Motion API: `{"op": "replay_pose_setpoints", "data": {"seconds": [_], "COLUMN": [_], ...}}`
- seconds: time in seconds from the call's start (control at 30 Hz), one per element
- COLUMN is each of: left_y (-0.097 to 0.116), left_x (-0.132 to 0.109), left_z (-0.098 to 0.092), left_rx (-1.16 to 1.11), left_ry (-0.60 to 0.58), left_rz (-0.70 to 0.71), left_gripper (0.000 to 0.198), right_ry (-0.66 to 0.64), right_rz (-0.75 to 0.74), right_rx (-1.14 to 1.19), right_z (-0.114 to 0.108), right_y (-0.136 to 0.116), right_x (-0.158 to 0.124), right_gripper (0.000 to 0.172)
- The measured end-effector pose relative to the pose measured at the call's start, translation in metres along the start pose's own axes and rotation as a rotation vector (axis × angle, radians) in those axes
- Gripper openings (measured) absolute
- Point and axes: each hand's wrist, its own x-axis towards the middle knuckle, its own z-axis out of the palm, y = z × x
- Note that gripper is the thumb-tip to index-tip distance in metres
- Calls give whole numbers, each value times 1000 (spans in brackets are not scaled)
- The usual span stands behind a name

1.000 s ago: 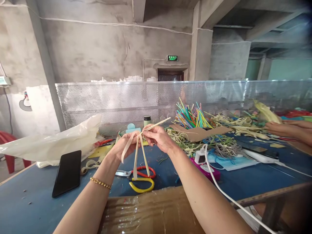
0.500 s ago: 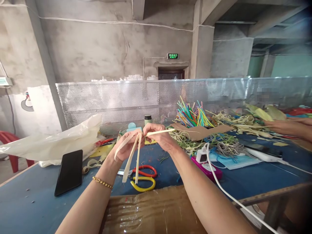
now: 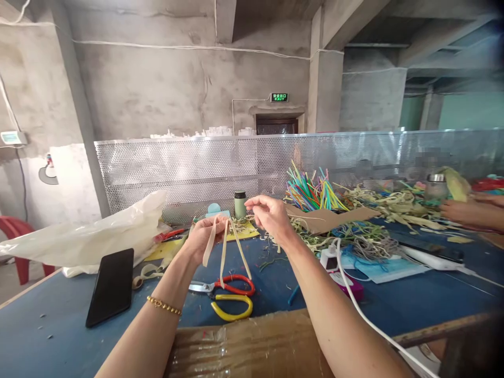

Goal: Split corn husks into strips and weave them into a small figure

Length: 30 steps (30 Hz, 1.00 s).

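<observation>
My left hand (image 3: 202,237) is closed on the tops of three pale flat straw strips (image 3: 224,253), which hang down from it over the blue table (image 3: 47,336). My right hand (image 3: 270,215) hovers a little to the right and above, apart from the strips. Its fingers are loosely curled and nothing shows in them. Under the hanging strips lie scissors with red and yellow handles (image 3: 232,296). A taped cardboard box (image 3: 244,344) sits between my forearms at the near edge.
A black phone (image 3: 112,286) and a pale plastic bag (image 3: 90,236) lie at the left. A green bottle (image 3: 240,205), coloured straws (image 3: 311,189) and tangled strips stand before the perforated metal screen (image 3: 177,168). A white charger (image 3: 326,257) trails a cable. Another person's hand (image 3: 468,212) works at the far right.
My right hand has let go of the strip it pulled to the right and lifted away. That strip now hangs with the others from my left hand.
</observation>
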Motion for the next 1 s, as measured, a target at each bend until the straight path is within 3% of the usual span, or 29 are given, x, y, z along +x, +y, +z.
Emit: {"op": "replay_pose_setpoints", "data": {"seconds": [0.1,0.2,0.3,0.5,0.67,0.83,0.93,1.0], "left_y": [-3,-4,-4,-11,-12,-6,-1,1], "left_x": [0,-2,-2,2,2,-5,-7,-6], "left_z": [3,7,7,-1,0,8,9,8], "left_rx": [63,104,147,187,235,257,231,142], "left_ry": [-5,-20,-22,-21,-39,-93,-138,-108], "left_rz": [-13,0,21,8,-27,-58,-38,-59], "left_gripper": [25,26,25,25,28,31,41,52], "right_ry": [-131,-224,-318,-282,-171,-179,-178,-187], "right_rz": [124,186,248,309,324,376,358,330], "right_rx": [35,5,92,310,283,336,320,296], "right_z": [6,9,11,21,30,31,28,26], "right_y": [-6,-2,1,-3,-1,6,6,5], "right_x": [-8,-11,-12,-16,-17,-16,-16,-17], "right_gripper": [16,32,38,36,33,31,30,30]}}
